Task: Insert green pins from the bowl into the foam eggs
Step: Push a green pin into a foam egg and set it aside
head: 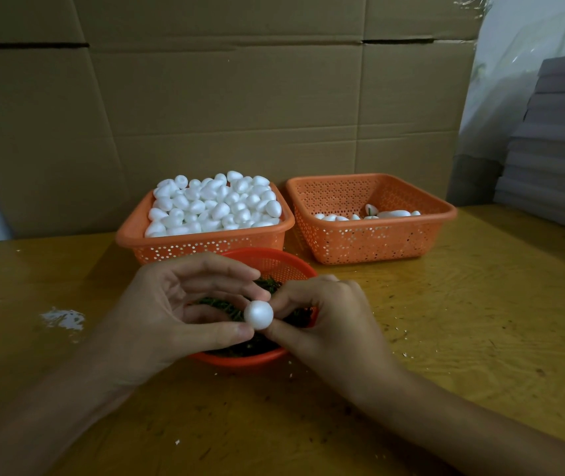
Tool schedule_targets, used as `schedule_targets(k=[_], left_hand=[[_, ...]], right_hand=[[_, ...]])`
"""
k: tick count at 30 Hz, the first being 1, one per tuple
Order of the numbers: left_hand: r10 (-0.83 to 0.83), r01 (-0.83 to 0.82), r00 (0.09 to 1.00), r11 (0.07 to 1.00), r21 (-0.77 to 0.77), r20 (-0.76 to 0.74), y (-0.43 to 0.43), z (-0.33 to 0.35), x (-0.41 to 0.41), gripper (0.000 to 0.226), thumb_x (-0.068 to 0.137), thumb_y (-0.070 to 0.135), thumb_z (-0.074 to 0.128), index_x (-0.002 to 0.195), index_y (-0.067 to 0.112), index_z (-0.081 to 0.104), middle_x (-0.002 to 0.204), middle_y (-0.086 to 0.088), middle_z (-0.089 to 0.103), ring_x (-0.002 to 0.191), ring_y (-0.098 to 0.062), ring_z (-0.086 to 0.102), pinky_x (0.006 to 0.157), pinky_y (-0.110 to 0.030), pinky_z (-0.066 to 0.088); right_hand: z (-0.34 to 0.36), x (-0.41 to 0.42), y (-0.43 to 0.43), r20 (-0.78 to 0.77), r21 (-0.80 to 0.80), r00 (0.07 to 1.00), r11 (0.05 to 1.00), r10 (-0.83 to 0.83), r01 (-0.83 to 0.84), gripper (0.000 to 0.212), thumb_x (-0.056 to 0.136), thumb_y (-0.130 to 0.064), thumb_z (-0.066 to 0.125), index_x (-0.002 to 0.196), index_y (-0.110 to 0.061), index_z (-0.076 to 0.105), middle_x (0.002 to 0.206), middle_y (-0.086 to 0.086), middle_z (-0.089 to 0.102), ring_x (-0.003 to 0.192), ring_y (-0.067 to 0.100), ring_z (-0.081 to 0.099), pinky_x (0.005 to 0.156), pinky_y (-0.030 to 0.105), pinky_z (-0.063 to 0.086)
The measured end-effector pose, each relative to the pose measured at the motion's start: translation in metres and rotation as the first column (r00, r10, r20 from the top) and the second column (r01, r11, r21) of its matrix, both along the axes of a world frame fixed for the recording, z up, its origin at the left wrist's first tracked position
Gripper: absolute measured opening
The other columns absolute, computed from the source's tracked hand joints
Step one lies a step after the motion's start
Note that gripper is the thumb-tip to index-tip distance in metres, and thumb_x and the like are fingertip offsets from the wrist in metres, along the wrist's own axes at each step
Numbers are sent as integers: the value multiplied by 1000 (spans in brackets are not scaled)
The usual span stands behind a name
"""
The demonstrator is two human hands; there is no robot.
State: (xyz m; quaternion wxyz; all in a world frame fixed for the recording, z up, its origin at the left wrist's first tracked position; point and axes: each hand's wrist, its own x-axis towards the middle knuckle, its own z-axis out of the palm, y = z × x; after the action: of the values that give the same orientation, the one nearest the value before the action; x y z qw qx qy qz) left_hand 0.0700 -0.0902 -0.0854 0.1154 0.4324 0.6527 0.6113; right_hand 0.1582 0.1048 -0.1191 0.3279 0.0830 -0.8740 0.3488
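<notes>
A white foam egg (258,314) is pinched between the thumb and fingers of my left hand (171,314), just above the round orange bowl (274,261) of green pins (267,285). My right hand (329,317) touches the egg's right side with its fingertips closed; any pin in them is hidden. Behind the bowl, an orange basket (202,242) is heaped with plain foam eggs (215,204). A second orange basket (373,235) to the right holds several eggs (370,213), one showing a green pin.
The wooden table (480,321) carries small white foam crumbs and green bits. Cardboard sheets (239,97) stand as a wall behind the baskets. A stack of grey sheets (559,142) rises at the far right.
</notes>
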Motion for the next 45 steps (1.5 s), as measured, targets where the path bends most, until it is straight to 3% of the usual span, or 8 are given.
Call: schedule_targets(k=[5,15,27,30,35,38,41,45], left_hand=[[-3,2,1000,1000,-21,-30,0,0,2,47,65,21,93,110,27,79,107,-9,81,105,-24,77,82,-34,65],[103,-102,991,995,15,-90,2,-1,5,34,68,32,92,100,34,82,108,0,80,106,-15,75,82,-23,61],[149,-149,971,989,12,-188,6,-5,5,32,71,24,81,100,38,84,113,8,77,112,-14,73,90,-21,59],[148,-144,973,989,36,-176,6,-7,7,47,77,23,87,119,41,76,116,7,78,110,-15,75,85,-23,61],[224,-223,937,974,35,-270,7,-13,13,58,87,52,68,143,47,52,132,14,69,123,-10,67,89,-32,61],[205,-349,713,933,-86,-671,6,-16,17,39,99,64,51,131,43,60,125,27,62,122,-1,60,96,-20,49],[117,-311,717,936,-165,-687,10,-19,23,32,102,60,49,108,38,72,111,26,65,114,-6,63,92,-28,50],[13,-338,656,899,-278,-755,10,-21,26,33,101,58,52,104,35,74,105,27,63,107,-1,61,85,-30,53]], right_hand=[[0,0,1,-11,-4,1000,1000,29,-29,13,87,-27,84,77,-22,78,75,-15,75,73,-3,68,71,10,43],[-3,-3,1,113,-218,987,972,118,-92,10,85,-31,85,85,-22,80,79,-14,78,77,4,74,74,39,59],[-4,-10,5,217,-335,949,931,228,-147,13,84,-26,86,82,-16,79,80,-7,80,79,9,78,83,44,63],[-4,-11,7,214,-348,948,926,233,-149,11,85,-27,86,81,-20,78,80,-7,80,79,9,78,84,44,62],[4,-11,10,67,-388,995,920,75,-43,11,84,-29,86,79,-23,78,77,-5,78,77,13,75,78,45,61],[19,-18,37,-6,-466,995,881,-95,81,13,87,-23,84,76,-18,77,75,2,78,75,24,75,68,43,58],[29,-20,80,27,-510,971,832,-238,218,12,91,-24,79,82,-17,75,77,2,78,68,20,74,52,34,54],[27,-20,134,111,-327,904,844,-413,425,21,96,-35,71,82,-20,77,70,-1,75,57,10,61,56,36,47]])
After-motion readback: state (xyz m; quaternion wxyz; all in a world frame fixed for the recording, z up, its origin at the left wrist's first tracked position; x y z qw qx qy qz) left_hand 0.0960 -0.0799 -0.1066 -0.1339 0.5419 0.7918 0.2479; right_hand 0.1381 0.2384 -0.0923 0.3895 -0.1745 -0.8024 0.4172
